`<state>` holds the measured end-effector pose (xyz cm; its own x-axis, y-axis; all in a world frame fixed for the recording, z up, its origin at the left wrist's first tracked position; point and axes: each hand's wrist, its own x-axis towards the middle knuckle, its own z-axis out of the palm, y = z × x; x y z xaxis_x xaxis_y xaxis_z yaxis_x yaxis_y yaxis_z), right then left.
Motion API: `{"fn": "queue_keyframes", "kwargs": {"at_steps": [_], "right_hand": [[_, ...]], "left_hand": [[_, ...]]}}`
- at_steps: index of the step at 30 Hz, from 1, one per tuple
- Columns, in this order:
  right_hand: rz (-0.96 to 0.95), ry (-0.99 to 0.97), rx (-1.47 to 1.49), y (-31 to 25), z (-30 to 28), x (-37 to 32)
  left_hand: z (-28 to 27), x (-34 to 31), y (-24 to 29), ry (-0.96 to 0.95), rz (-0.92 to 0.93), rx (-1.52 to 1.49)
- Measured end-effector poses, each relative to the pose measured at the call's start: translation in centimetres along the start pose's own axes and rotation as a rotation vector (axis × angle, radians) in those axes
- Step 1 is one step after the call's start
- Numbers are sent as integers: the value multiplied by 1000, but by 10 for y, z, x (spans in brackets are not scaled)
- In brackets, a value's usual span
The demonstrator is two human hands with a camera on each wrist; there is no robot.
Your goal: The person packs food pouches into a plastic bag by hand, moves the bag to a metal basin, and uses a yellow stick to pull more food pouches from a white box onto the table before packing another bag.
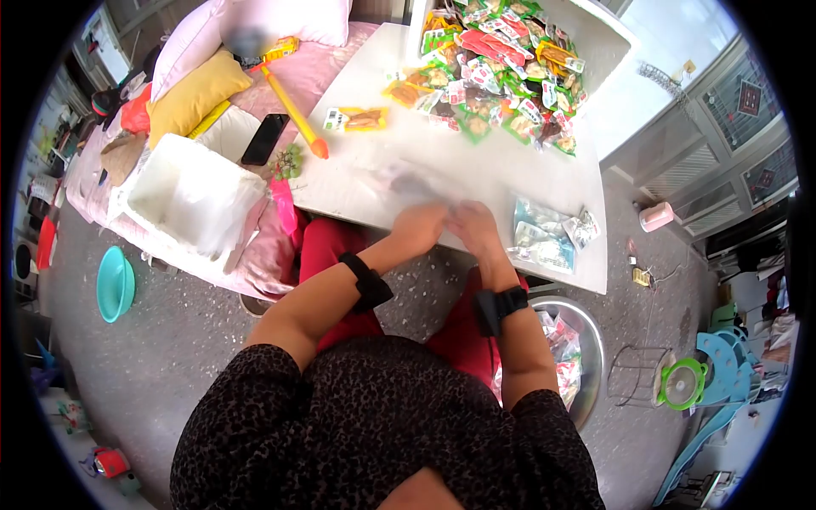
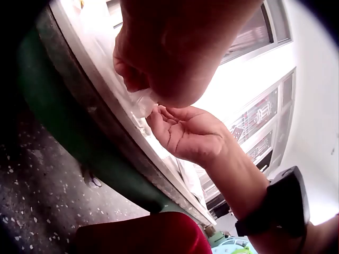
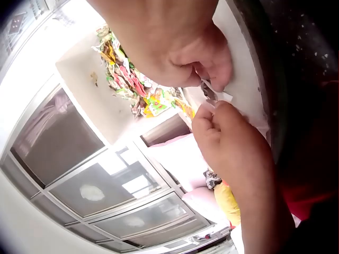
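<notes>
A clear plastic bag (image 1: 408, 180), blurred with something dark inside, lies over the table's near edge in the head view. My left hand (image 1: 422, 227) pinches its near edge, fingers curled in. Close beside it, my right hand (image 1: 473, 225) grips the same edge between thumb and fingers. From the left wrist view, a whitish fold of the plastic bag (image 2: 140, 103) shows between both hands. In the right wrist view a pale corner of the plastic bag (image 3: 226, 97) sticks out between the fingertips. Much of the bag is hidden by the hands.
A white bin (image 1: 608, 42) of small snack packets (image 1: 510, 72) spills onto the white table (image 1: 340, 183). Clear packets (image 1: 541, 234) lie at right, a yellow packet (image 1: 357, 118) at left. Around are a phone (image 1: 266, 138), white foam box (image 1: 191, 191) and metal basin (image 1: 595, 340).
</notes>
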<state>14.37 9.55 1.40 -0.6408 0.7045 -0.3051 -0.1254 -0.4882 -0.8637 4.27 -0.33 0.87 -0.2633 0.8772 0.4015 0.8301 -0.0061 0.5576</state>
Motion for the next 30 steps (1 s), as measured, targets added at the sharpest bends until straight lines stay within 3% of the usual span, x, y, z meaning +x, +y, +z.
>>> {"fn": "queue_keyframes", "kwargs": {"at_steps": [3, 6, 9, 12, 15, 21, 24, 27, 30], "right_hand": [[57, -64, -211, -17, 6, 2], [-139, 18, -743, -33, -12, 36], [-770, 51, -1160, -40, -14, 80], [-1039, 91, -1471, -41, 1, 138], [-1137, 191, -1664, -34, 21, 172], [-986, 244, -2078, -28, 41, 214], [-1000, 186, -2151, -31, 42, 216], [-946, 178, -2046, -43, 40, 206], [-1127, 126, -1686, -60, 24, 179]], "left_hand": [[1, -1, -12, 134, 42, -44], [5, -4, -20, 239, 92, 3], [8, -4, -24, 146, 13, 68], [12, -5, -30, 175, 50, 58], [10, -4, -29, 178, 52, 33], [9, -4, -31, 185, 63, -20], [8, -5, -30, 216, 72, -7], [8, -5, -29, 171, 30, -31], [12, -3, -29, 101, -74, -8]]}}
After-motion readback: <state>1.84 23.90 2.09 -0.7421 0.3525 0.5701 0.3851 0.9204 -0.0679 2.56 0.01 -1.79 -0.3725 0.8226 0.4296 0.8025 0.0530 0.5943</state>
